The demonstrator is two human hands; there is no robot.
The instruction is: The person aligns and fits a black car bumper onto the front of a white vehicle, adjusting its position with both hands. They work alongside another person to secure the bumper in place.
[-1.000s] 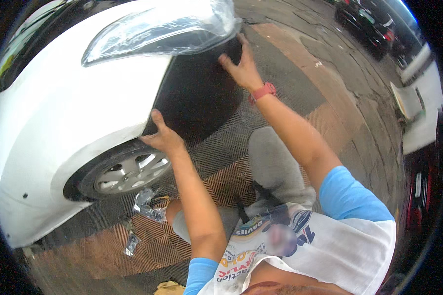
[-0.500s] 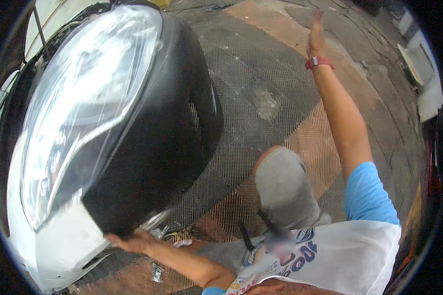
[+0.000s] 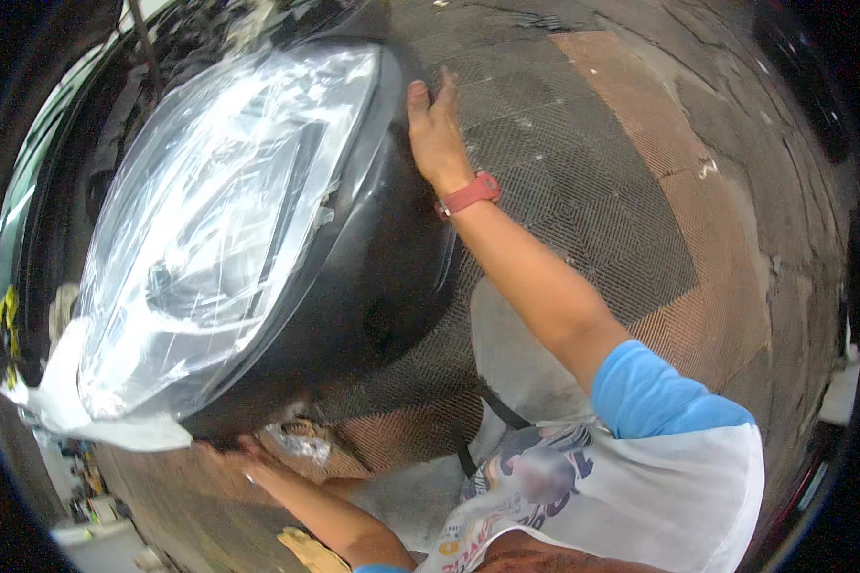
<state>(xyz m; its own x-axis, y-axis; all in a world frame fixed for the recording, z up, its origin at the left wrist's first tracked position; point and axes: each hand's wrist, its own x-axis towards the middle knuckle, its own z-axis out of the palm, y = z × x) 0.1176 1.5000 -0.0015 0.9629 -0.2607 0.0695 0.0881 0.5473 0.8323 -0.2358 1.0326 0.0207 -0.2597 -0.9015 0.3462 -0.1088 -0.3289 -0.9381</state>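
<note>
A large headlight [image 3: 210, 229], covered in crinkled clear film, fills the left side. A smooth black part [image 3: 392, 229] curves along its right and lower side; whether it is the lamp's housing or a car panel, I cannot tell. At its lower left corner is a white piece [image 3: 115, 430]. My left hand [image 3: 234, 458] is at the black part's lower edge beside the white piece, its fingers partly hidden and blurred. My right hand [image 3: 437, 138], a red band at its wrist, rests against the upper right of the black part, thumb and fingers apart.
Black and orange ribbed mats [image 3: 583, 181] cover the floor. Worn grey ground [image 3: 736, 86] lies beyond them. Crumpled clear plastic [image 3: 301, 441] lies near my left forearm. My bent leg [image 3: 521, 334] is beside the black part. Assorted small items [image 3: 96, 506] stand at the lower left.
My right hand has come in from the far right onto the black part. My left hand remains at the lower edge. The view has turned, and the headlight appears farther right.
</note>
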